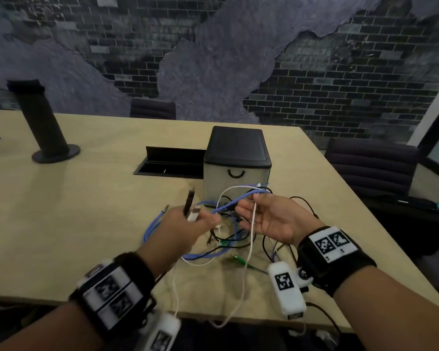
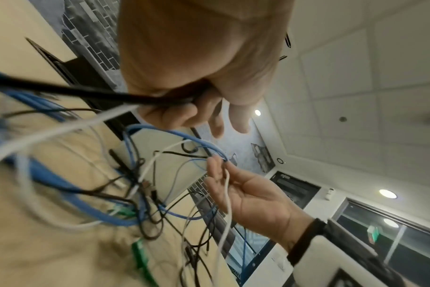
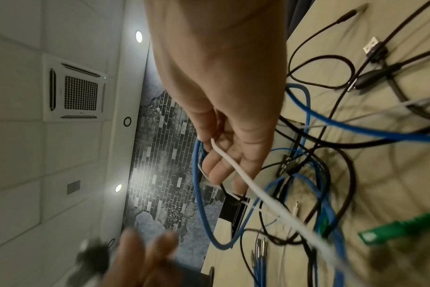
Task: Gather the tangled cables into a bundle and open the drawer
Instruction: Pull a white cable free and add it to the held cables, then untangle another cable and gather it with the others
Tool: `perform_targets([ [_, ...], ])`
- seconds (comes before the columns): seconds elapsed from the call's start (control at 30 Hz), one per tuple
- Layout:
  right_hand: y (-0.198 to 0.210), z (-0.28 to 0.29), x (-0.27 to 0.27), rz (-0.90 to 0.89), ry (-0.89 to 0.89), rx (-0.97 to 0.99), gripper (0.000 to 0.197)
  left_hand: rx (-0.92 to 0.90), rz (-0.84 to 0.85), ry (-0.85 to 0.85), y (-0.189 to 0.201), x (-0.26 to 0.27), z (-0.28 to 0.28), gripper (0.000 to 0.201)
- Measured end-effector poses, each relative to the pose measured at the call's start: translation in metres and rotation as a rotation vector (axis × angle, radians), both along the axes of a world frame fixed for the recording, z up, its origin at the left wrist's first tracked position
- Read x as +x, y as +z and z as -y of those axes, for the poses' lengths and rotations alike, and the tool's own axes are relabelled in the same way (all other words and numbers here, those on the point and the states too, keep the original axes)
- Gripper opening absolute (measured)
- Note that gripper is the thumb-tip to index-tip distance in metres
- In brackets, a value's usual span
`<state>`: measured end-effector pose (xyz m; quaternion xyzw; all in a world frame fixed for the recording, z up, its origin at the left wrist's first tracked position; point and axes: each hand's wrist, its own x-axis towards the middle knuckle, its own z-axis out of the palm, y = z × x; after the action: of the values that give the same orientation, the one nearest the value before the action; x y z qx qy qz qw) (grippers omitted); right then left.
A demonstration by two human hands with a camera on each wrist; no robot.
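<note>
A tangle of blue, black and white cables (image 1: 223, 239) lies on the wooden table (image 1: 86, 224) in front of a small drawer box (image 1: 236, 158) with a black lid and a curved black handle (image 1: 235, 174); the drawer is closed. My left hand (image 1: 200, 219) grips a black and a white plug end (image 1: 191, 207), and the black cable (image 2: 91, 93) runs out of its fist (image 2: 209, 108). My right hand (image 1: 246, 206), palm up, pinches a white cable (image 3: 233, 165) under the thumb, and a blue cable (image 1: 228, 205) loops over its fingertips (image 3: 216, 174). Both hands hover above the tangle.
An open black cable hatch (image 1: 170, 160) is sunk in the table left of the box. A black post (image 1: 46, 122) stands at the far left. A green connector (image 1: 236, 258) lies near the front. Dark chairs (image 1: 373, 163) stand to the right. White cable ends hang over the table's front edge (image 1: 221, 323).
</note>
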<state>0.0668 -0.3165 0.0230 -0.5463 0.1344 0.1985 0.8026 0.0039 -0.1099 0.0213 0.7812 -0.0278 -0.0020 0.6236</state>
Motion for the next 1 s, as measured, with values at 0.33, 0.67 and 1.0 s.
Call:
perform_targets([
  [0.33,0.001,-0.018,-0.016,0.035,0.078,-0.022,0.030,-0.010,-0.069,-0.124,-0.009,0.014,0.063,0.008],
  [0.67,0.003,0.013,-0.009,0.021,0.165,-0.230,0.021,0.514,-0.124,-0.494,-0.016,-0.021,0.002,0.028],
  [1.0,0.006,0.003,-0.046,0.378,0.578,-0.986,0.016,0.098,-0.011,-0.134,0.012,-0.009,-0.016,0.063],
])
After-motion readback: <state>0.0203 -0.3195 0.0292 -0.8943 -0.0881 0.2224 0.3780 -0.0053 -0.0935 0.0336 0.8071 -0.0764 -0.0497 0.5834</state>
